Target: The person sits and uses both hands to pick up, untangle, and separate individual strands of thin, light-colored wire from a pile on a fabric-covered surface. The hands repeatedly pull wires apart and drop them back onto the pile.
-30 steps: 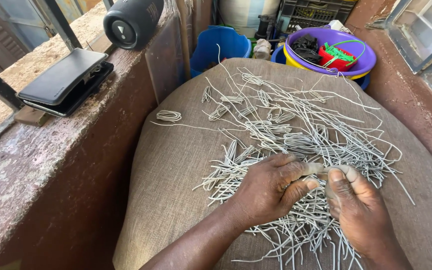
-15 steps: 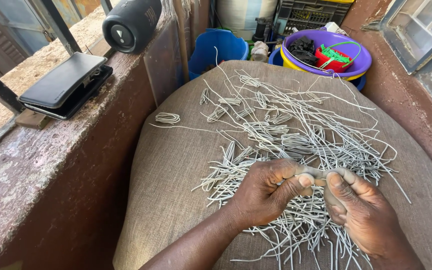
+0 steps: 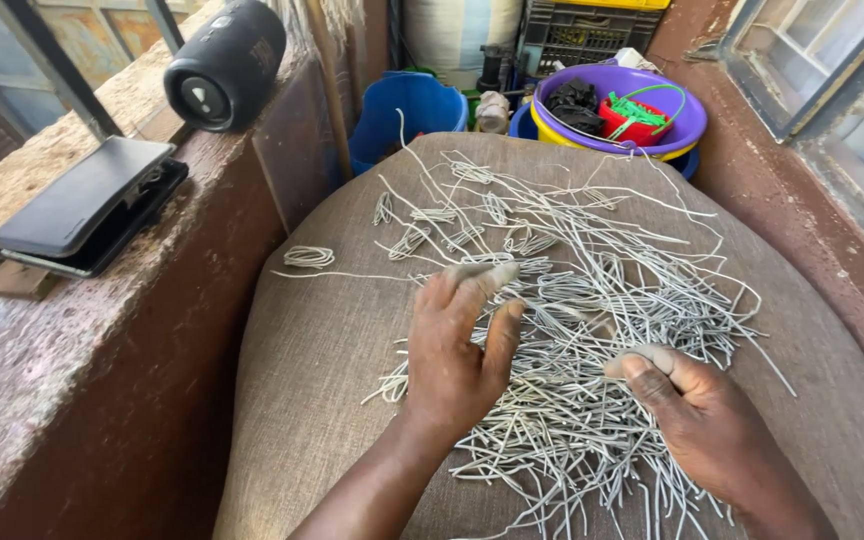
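I see my left hand point(image 3: 462, 355) lying on the strands point(image 3: 592, 300), which are spread over the sack point(image 3: 332, 340) under it. My right hand point(image 3: 702, 420) sits just to its right. Beyond both hands stand the bowl point(image 3: 687, 115) and bucket point(image 3: 407, 105); far left, on the ledge point(image 3: 42, 360), lie the speaker point(image 3: 224, 65) and wallet point(image 3: 87, 205).

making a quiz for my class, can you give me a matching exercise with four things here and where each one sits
Things:
1. black speaker
2. black case
3. purple basin
4. grey strands

Places:
A. spread over the brown sack
B. flat on the ledge, near a window bar
C. far right, beyond the sack
D. far end of the ledge, on its side

Pairs: 1-D, 2-B, 3-C, 4-A
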